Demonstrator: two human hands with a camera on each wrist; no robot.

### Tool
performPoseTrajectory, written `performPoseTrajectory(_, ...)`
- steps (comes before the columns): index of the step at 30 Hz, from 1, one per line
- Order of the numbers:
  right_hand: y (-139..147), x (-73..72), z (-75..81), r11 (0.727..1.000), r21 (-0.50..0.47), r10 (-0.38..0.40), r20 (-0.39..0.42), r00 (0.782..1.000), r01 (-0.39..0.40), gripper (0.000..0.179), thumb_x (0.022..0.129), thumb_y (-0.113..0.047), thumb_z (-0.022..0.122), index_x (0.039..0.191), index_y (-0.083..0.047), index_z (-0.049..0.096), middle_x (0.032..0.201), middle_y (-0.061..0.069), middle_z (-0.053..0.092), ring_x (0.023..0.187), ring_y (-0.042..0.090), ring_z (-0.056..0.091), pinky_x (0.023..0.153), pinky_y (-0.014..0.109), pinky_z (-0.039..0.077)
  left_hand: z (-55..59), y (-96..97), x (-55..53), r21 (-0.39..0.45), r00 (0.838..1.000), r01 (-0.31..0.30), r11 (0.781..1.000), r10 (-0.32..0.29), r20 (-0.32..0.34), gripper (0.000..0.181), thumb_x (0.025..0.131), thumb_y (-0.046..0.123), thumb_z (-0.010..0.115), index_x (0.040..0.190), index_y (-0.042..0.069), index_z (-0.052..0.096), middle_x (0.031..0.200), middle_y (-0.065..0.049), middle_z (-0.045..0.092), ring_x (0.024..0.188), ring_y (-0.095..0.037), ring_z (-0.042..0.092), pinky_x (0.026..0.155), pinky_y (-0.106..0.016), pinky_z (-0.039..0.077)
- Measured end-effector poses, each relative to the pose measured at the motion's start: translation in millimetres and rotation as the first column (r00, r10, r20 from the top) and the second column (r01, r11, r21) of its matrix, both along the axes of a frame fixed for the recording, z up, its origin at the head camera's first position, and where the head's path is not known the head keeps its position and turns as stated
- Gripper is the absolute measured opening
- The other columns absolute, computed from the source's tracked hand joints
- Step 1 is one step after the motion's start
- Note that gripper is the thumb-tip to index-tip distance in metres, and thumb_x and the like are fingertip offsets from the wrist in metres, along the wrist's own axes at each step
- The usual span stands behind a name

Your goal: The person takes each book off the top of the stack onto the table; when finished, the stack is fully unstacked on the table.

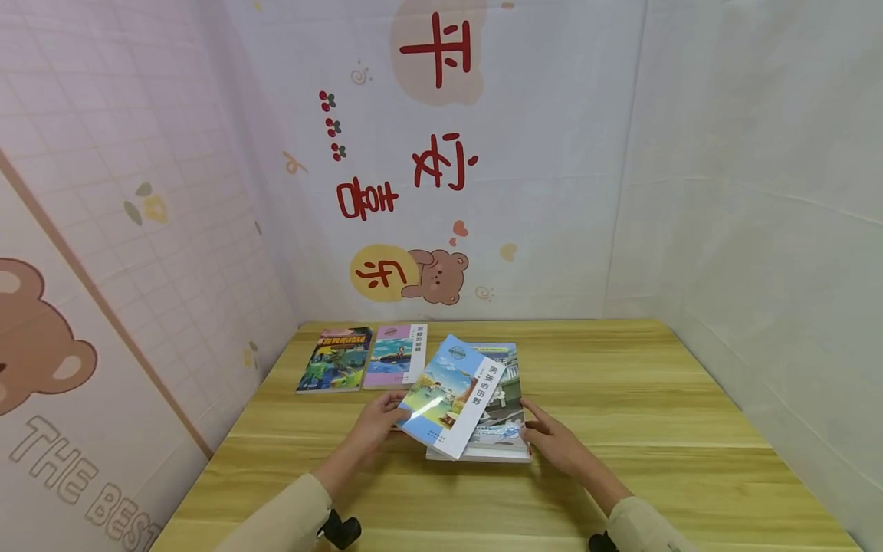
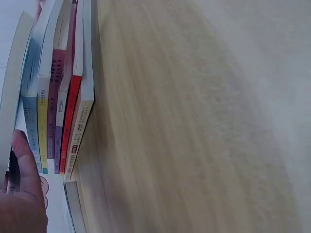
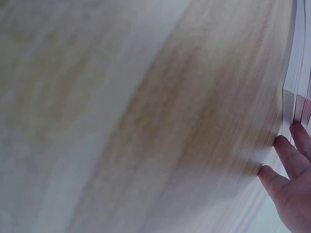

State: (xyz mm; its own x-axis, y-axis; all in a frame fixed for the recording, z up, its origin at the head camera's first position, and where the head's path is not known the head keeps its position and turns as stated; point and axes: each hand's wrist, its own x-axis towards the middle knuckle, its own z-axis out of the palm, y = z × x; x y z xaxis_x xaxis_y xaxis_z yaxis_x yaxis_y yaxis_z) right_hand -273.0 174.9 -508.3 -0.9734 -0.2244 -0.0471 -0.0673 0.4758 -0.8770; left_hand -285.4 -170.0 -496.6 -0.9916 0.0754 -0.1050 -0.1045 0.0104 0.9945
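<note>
My left hand [image 1: 378, 418] grips the left edge of a light-blue paperback book [image 1: 441, 391] with a white strip down its cover. That book lies askew over a stack of books [image 1: 507, 410], lifted off it at the left. In the left wrist view, the held book [image 2: 12, 87] stands apart from the spines of the stack [image 2: 53, 111], which show several colours. My right hand [image 1: 555, 438] touches the right side of the stack. Seen from the right wrist, the fingertips [image 3: 282, 141] rest against the book edges, fingers spread.
Two more books lie flat at the back left of the wooden table [image 1: 621, 383]: a dark green illustrated one [image 1: 336, 360] and a pink-bordered one [image 1: 395, 356]. Printed cloth walls [image 1: 552, 153] stand around the table at the back and sides.
</note>
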Motion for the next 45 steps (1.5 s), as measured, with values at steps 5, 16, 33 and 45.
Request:
performPoseTrajectory(5,1,0.2,0.9,1.0,0.014,-0.01,0.001,1.0,0.01,0.062,0.1,-0.025,0.059,0.156,-0.014,0.035,0.135,0.027,0.056,0.13,0.045,0.047,0.104,0.062,0.036,0.0,-5.7,3.1,0.072,1.0,0.017,0.997,-0.016,-0.015,0.039,0.097,0.001,0.055,0.134,-0.006,0.047,0.119,-0.017,0.062,0.086,-0.024,0.067,0.079,-0.049,0.055)
performPoseTrajectory(16,1,0.0,0.0,1.0,0.024,-0.009,0.003,1.0,0.009,0.062,0.1,-0.024,0.059,0.156,-0.013,0.035,0.135,0.028,0.055,0.13,0.046,0.047,0.105,0.062,0.035,2.2,-29.6,16.5,0.194,1.0,-0.027,0.981,0.029,-0.007,0.036,0.098,-0.001,0.054,0.133,-0.006,0.044,0.11,-0.009,0.064,0.086,-0.022,0.066,0.079,-0.045,0.054)
performPoseTrajectory(33,-1,1.2,5.1,1.0,0.023,0.001,0.006,1.0,-0.001,0.062,0.101,-0.025,0.058,0.156,-0.013,0.034,0.137,0.028,0.054,0.131,0.047,0.045,0.104,0.063,0.035,14.0,-109.6,55.4,0.16,0.964,-0.264,0.951,0.26,0.049,0.046,0.1,0.0,0.05,0.142,-0.005,0.033,0.101,-0.001,0.063,0.083,-0.012,0.067,0.072,-0.031,0.057)
performPoseTrajectory(45,1,1.4,1.9,1.0,0.014,0.001,0.009,1.0,-0.001,0.062,0.101,-0.023,0.058,0.156,-0.012,0.034,0.136,0.028,0.055,0.13,0.046,0.047,0.104,0.062,0.036,-1.6,-173.7,96.3,0.08,0.939,-0.31,0.947,0.292,0.181,0.051,0.103,0.004,0.047,0.146,-0.007,0.023,0.099,0.0,0.061,0.085,-0.01,0.066,0.076,-0.032,0.056)
